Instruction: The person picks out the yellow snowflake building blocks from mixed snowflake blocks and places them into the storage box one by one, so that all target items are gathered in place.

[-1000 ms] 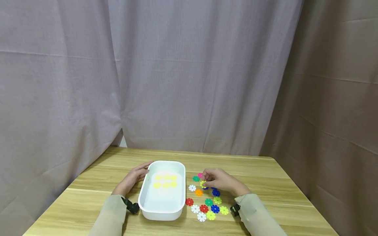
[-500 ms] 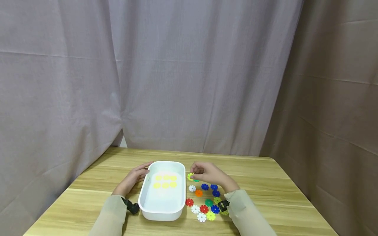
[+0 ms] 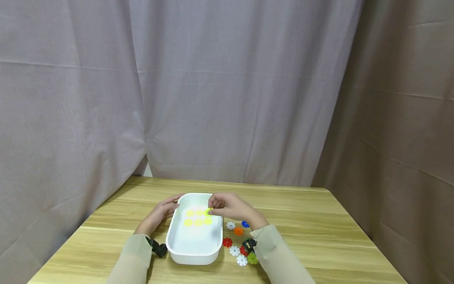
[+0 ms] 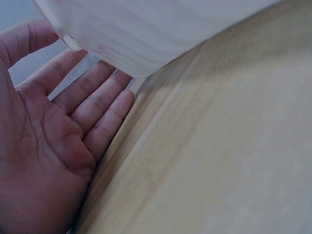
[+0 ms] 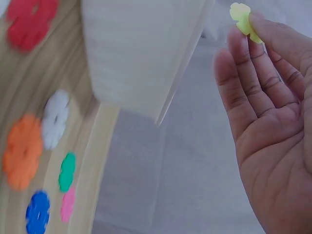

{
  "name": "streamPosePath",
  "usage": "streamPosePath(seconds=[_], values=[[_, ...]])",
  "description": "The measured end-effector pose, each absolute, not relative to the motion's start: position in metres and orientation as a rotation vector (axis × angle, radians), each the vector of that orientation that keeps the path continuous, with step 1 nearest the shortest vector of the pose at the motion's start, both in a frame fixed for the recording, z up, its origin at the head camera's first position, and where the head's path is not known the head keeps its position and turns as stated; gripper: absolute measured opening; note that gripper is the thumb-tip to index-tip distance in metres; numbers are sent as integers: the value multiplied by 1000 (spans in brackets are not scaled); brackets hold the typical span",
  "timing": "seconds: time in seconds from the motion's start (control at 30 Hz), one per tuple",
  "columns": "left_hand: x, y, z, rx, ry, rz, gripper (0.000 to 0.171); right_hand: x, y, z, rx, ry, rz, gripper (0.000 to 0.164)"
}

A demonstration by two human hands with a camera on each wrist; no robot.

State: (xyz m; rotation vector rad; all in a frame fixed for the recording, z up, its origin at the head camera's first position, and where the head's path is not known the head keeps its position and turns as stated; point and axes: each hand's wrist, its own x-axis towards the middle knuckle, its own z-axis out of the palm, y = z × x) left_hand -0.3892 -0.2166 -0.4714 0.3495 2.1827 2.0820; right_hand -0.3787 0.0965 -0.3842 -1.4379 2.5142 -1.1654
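Note:
My right hand (image 3: pixel 230 206) pinches a yellow notched plastic disc (image 5: pixel 245 22) between thumb and fingertips, above the far right part of a white rectangular tray (image 3: pixel 194 259). Inside the tray, several yellow discs (image 3: pixel 198 222) lie flat in two rows toward the far end. At the tray's left side is my left hand (image 3: pixel 160 214), its fingers (image 4: pixel 100 105) extended along the outer wall near the far corner and touching it. The palm faces the tray in the left wrist view.
Loose notched discs lie right of the tray: orange (image 3: pixel 239 231), red (image 3: pixel 227 242), white (image 3: pixel 242 260), yellow-green (image 3: pixel 252 258), blue (image 5: pixel 38 212), green (image 5: pixel 67 171) and pink (image 5: pixel 68 205). My right forearm hides some. Grey curtains (image 3: pixel 227 98) stand behind the wooden table (image 3: pixel 301 221).
My right hand has carried the yellow disc leftward from the loose discs, past the tray's right rim to over the tray. The left hand and tray have stayed put.

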Motion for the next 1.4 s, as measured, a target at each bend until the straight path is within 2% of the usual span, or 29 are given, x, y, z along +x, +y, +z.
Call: streamPosePath(seconds=[0.6,1.1,1.4], values=[[-389,-215,-472,378,2206,2074,53,-379,36,-388,-1449,2379,-1158,9],[-386,-214,-471,406,2216,2050,52,-385,25,-416,-1228,2299,-1150,11],[-385,-215,-469,436,2205,2071,53,-382,19,-418,-1235,2430,-878,21]])
